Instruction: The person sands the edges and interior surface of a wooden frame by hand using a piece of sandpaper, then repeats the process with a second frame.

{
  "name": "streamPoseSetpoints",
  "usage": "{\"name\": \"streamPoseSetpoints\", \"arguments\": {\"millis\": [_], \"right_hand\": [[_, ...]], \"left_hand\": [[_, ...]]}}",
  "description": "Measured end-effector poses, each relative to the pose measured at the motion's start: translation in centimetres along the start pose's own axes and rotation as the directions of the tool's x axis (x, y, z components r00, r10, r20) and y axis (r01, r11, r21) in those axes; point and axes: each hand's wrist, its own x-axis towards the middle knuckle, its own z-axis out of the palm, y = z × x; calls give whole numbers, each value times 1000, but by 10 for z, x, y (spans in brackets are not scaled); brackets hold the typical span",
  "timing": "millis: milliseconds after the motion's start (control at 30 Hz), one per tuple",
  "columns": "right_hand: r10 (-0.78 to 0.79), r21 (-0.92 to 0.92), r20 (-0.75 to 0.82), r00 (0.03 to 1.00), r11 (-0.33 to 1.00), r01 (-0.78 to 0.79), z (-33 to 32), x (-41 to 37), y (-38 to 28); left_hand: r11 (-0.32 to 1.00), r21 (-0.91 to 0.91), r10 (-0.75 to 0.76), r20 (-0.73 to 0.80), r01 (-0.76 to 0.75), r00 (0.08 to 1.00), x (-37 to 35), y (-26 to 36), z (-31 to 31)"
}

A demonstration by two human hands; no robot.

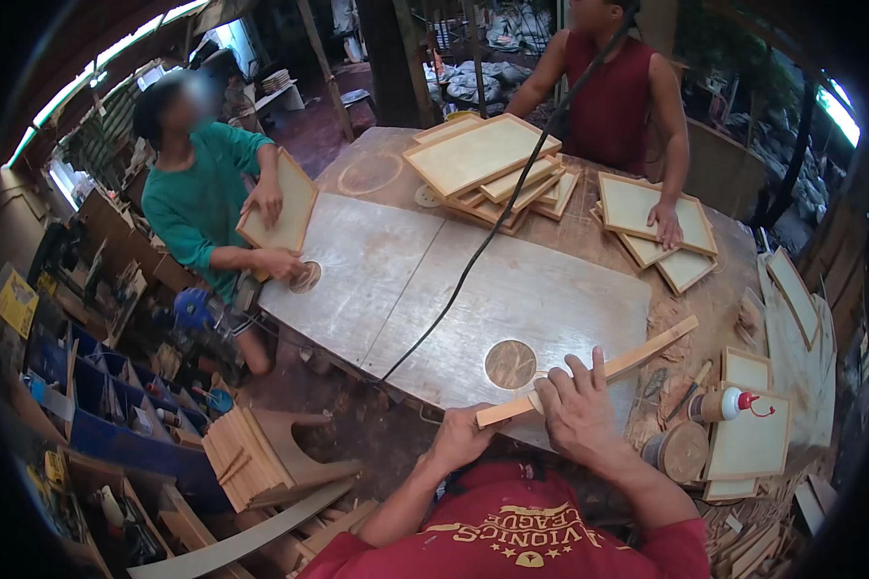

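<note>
A narrow wooden strip [637, 358] lies slantwise over the near edge of the metal-topped table, rising toward the right. My left hand [460, 437] is closed round its near left end. Farther along, my right hand [581, 407] grips the strip from above, with some fingers raised. Something small and pale shows at the right hand's fingertips, too little of it to name. Just beyond the fingers, a round wooden disc [511, 365] is set in the metal tabletop [550, 289].
Framed panels [483, 154] are piled across the table. One co-worker in green [203, 174] holds a panel [285, 207]; another [613, 96] rests a hand on one. A black cable [463, 280] crosses the tabletop. Right are a glue bottle [728, 403] and a round container [679, 453].
</note>
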Motion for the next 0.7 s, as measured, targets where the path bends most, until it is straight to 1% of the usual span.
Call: {"name": "streamPoseSetpoints", "arguments": {"millis": [33, 67, 133, 167, 233, 267, 367, 467, 567, 667, 700], "right_hand": [[14, -6, 8, 1000, 1000, -14, -1, -2, -1], [-9, -1, 14, 1000, 1000, 9, 3, -2, -8], [-61, 3, 17, 998, 998, 61, 14, 8, -32], [-82, 32, -13, 997, 996, 82, 16, 13, -43], [-124, 84, -76, 989, 988, 130, 20, 22, -60], [-106, 67, -78, 991, 992, 111, 24, 25, -62], [-118, 83, -96, 988, 989, 126, 20, 25, -56], [-126, 107, -57, 990, 986, 131, 14, 22, -55], [-109, 93, -58, 992, 989, 114, 16, 24, -61], [-164, 38, -72, 984, 985, 167, 24, 30, -70], [-159, 59, -75, 984, 985, 164, 23, 31, -69]], "left_hand": [[1000, 5, 15, -6, -15, 1000, 0, 0, 0], [1000, 12, 28, -10, -28, 1000, -1, 0, 0], [991, 131, 0, 11, -1, 1000, -1, -10, -2], [981, 192, -14, 18, 11, 1000, -1, -14, -3], [980, 199, -2, -12, 4, 1000, -3, -14, -5], [980, 200, 5, -28, 1, 1000, -2, -13, -5], [983, 179, -24, -42, 31, 999, 0, -6, -4], [985, 168, -50, -5, 51, 999, -6, -23, -2], [989, 144, 20, -33, -15, 999, -6, -21, -1], [980, 187, 61, 22, -64, 998, -5, -33, -5], [989, 143, 19, 20, -22, 1000, -5, -40, -4]]}}
